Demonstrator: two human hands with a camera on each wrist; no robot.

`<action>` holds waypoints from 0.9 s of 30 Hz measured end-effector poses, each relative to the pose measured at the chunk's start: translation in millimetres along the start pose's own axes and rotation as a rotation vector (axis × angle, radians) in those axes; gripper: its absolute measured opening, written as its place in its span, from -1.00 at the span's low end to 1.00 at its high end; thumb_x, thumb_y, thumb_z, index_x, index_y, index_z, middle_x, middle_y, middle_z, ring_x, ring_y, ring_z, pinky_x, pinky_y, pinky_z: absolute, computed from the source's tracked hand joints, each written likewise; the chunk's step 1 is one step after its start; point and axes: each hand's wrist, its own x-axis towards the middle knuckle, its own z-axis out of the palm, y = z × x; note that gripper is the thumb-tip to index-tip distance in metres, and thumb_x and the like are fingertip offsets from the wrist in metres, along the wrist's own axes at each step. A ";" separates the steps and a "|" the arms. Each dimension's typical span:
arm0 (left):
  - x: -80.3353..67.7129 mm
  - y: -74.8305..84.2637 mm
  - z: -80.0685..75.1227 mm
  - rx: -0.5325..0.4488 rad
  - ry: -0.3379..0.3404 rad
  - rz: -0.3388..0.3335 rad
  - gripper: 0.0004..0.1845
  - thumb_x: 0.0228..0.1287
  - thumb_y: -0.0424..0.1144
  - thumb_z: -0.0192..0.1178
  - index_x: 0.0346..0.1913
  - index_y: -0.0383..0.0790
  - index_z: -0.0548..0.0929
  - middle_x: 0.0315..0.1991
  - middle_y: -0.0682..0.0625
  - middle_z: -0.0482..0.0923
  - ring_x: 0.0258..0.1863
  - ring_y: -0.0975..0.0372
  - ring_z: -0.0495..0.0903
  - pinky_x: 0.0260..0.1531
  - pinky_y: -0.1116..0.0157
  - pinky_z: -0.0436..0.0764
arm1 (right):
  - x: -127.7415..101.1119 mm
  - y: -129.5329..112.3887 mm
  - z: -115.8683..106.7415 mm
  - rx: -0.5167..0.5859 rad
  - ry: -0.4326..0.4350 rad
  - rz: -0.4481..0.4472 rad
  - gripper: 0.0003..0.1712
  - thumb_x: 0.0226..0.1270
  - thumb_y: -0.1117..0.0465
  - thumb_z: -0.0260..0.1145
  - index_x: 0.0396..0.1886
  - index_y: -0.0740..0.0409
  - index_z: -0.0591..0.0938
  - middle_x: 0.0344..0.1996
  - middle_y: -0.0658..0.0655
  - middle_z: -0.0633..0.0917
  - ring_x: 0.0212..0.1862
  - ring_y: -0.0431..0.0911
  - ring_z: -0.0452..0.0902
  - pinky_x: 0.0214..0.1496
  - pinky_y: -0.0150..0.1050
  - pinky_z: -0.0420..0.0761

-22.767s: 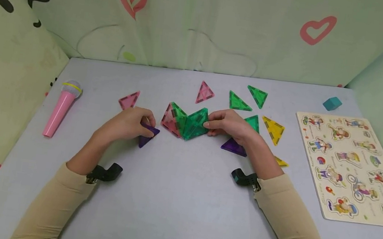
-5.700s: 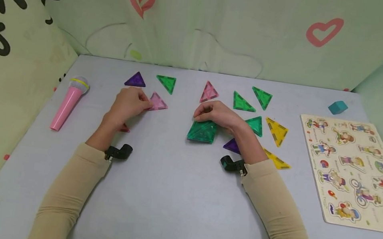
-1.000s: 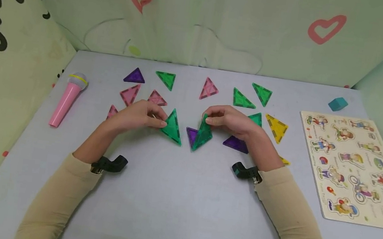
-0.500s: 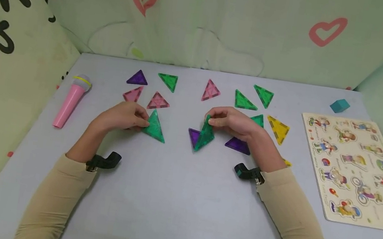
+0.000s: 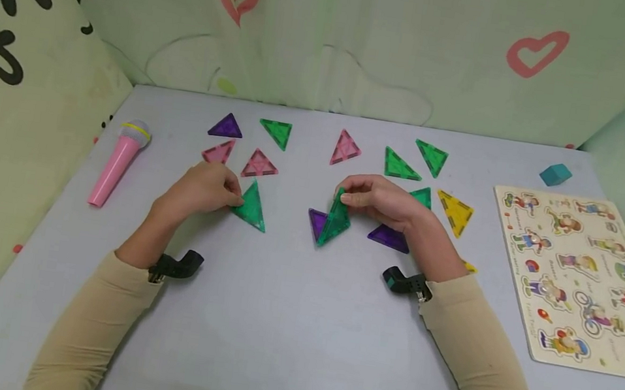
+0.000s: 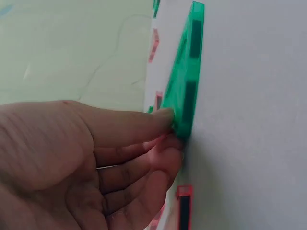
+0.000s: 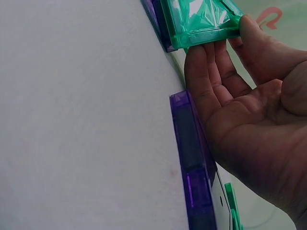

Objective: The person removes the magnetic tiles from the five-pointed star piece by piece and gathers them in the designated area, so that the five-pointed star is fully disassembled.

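Observation:
My left hand pinches one corner of a green triangular magnetic tile at the table's middle left. Thumb and fingertip meet on that tile in the left wrist view. With thumb and fingers, my right hand grips the upper end of a green magnetic tile that stands tilted. A purple triangular tile shows behind its left side; whether they are joined I cannot tell. Below the right hand lies another purple tile, seen edge-on in the right wrist view.
Pink tiles, green tiles, a purple tile and yellow tiles lie around the hands. A pink toy microphone is at left. A wooden picture puzzle board and a teal block are at right.
The purple-and-green group in the middle stands where a green piece was 5.7 s ago. Over the last second my left hand drew its green tile leftward, away from the right hand, which kept still.

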 end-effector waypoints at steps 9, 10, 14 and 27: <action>-0.3 1.7 3.5 0.045 0.057 0.017 -0.85 0.27 -0.21 0.33 -0.36 -0.22 0.67 -0.41 -0.04 0.60 -0.44 0.15 0.48 -0.49 0.31 0.41 | -0.2 -0.5 0.3 0.021 0.001 0.003 -0.88 0.45 0.29 0.22 -0.27 0.06 0.66 -0.35 -0.04 0.61 -0.23 -0.13 0.45 -0.05 -0.26 0.52; -0.4 2.0 4.2 0.054 0.068 0.021 -0.86 0.28 -0.21 0.32 -0.35 -0.22 0.67 -0.39 -0.06 0.62 -0.42 0.14 0.50 -0.48 0.30 0.42 | -0.5 -0.6 0.4 0.024 0.001 0.004 -0.88 0.45 0.29 0.22 -0.27 0.06 0.66 -0.35 -0.05 0.61 -0.23 -0.13 0.45 -0.06 -0.26 0.52; -1.8 8.9 9.7 0.094 0.119 0.031 -0.85 0.30 -0.19 0.28 -0.19 -0.20 0.68 -0.25 -0.10 0.67 -0.32 0.08 0.57 -0.39 0.22 0.51 | -0.7 0.1 1.5 0.039 0.002 0.006 -0.88 0.45 0.30 0.21 -0.28 0.06 0.66 -0.35 -0.05 0.60 -0.23 -0.13 0.44 -0.06 -0.26 0.51; 2.7 60.1 56.1 0.106 -0.012 0.481 -0.51 0.26 -0.06 0.37 0.25 0.05 0.58 0.17 0.06 0.54 0.17 0.20 0.52 0.17 0.14 0.54 | 0.6 0.3 0.6 0.124 -0.019 -0.030 -0.81 0.50 0.34 0.12 -0.26 0.06 0.64 -0.36 -0.04 0.63 -0.27 -0.13 0.49 -0.09 -0.25 0.52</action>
